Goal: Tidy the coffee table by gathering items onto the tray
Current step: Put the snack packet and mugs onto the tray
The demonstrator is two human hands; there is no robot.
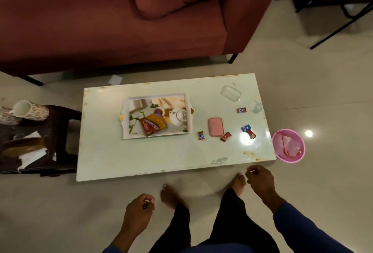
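A white printed tray sits left of centre on the pale coffee table; a red and gold snack packet lies in it. On the table to the right lie a pink case, a clear plastic box and several small candy wrappers, such as one wrapper near the tray and another wrapper farther back. My left hand hangs below the table's near edge with its fingers curled, holding nothing I can make out. My right hand hangs near the table's front right corner, fingers loosely curled.
A dark red sofa with a cushion stands behind the table. A dark side stool with patterned mugs is at the left. A pink bin stands on the floor at the table's right end. My bare feet are just in front of the table.
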